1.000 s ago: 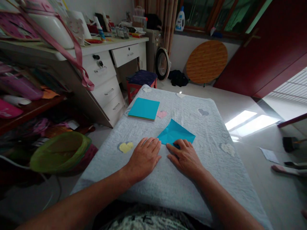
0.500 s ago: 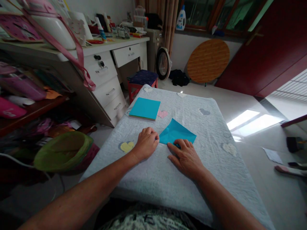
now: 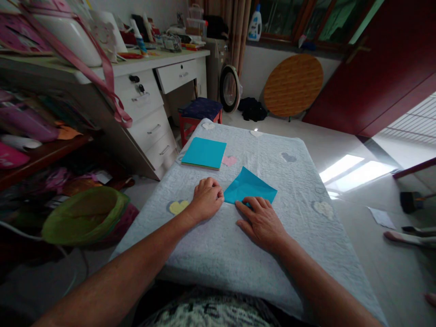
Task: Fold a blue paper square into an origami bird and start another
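Curled now where they lay flat a second ago, the fingers of the left hand bunch at the left corner of the creased blue sheet, just below the centre of the frame. I can't tell from my feed whether they pinch the paper or merely rest against it; the thumb is hidden. Right of it, the right hand is in a loose spread, fingertips on the sheet's lower edge, clasping nothing.

I'd judge the sheet light, thin and easily creased, apt to slide on the quilted cloth unless weighted by a fingertip. Its upper point and right corner look free, so I'd take hold there, lightly, by the very edge. Up and to the left of it sits a stack of blue squares.

As for writing, pale letters on a pink packet at the left edge and the label on a white-and-blue bottle, top centre-right, are too small for me to read.
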A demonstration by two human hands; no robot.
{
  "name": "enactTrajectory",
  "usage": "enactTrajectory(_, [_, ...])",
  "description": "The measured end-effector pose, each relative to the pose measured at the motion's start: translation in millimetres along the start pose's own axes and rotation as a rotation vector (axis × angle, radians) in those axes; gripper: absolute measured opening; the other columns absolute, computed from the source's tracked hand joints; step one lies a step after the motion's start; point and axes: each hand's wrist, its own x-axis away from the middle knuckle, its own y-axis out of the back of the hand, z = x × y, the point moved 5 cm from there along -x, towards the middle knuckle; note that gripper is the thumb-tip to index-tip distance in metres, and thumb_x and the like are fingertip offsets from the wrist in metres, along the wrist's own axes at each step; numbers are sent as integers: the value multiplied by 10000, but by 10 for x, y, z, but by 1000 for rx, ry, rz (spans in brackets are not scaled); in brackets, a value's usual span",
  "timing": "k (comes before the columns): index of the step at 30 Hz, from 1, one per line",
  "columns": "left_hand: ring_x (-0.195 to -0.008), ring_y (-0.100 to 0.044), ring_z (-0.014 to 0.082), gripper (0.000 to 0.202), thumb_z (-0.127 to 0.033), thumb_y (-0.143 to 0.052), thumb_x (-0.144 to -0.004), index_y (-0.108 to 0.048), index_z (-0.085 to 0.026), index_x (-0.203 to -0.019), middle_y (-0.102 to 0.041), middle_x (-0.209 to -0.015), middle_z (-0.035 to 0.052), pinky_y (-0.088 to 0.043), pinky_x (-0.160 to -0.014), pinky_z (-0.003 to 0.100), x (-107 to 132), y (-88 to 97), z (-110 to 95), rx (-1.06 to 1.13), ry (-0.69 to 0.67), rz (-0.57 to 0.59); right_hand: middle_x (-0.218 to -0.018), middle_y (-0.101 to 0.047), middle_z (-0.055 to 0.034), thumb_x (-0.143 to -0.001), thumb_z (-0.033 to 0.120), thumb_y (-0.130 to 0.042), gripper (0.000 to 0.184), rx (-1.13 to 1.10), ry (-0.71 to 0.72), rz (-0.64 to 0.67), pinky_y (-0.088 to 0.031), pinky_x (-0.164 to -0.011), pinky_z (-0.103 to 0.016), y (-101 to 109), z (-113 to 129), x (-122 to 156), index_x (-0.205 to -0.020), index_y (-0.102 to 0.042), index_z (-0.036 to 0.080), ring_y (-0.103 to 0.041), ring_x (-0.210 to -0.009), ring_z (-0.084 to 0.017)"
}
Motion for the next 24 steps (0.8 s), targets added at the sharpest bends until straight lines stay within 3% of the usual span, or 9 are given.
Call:
enactTrajectory(9, [-1069, -509, 266, 82, -183, -599, -776, -658, -206, -723, -583, -1067, 65, -432, -942, 428, -9, 48, 78, 19, -12, -6, -1103, -581, -115, -924, 646, -475, 573, 115, 26, 71, -378, -781, -423, 48, 90, -179, -1422, -497, 362, -489, -962, -304])
enactTrajectory(16, [-1065, -528, 258, 72, -180, -617, -752, -664, -210, -707, -600, -1061, 59, -440, -968, 422, -24, 47, 139, 56, -55, 0, -1082, -595, -137, -892, 676, -510, 591, 155, 30, 77, -397, -726, -407, 83, 168, -277, -1411, -506, 393, -514, -928, -318])
enactTrajectory(24, [-1066, -550, 253, 131, -180, -581, -787, -668, -208, -882, -600, -1027, 62, -444, -998, 419, -43, 72, 222, 126, -36, -34, -1070, -613, -140, -814, 740, -567, 655, 174, 73, 126, -436, -708, -394, 94, 174, -369, -1384, -524, 420, -560, -913, -315])
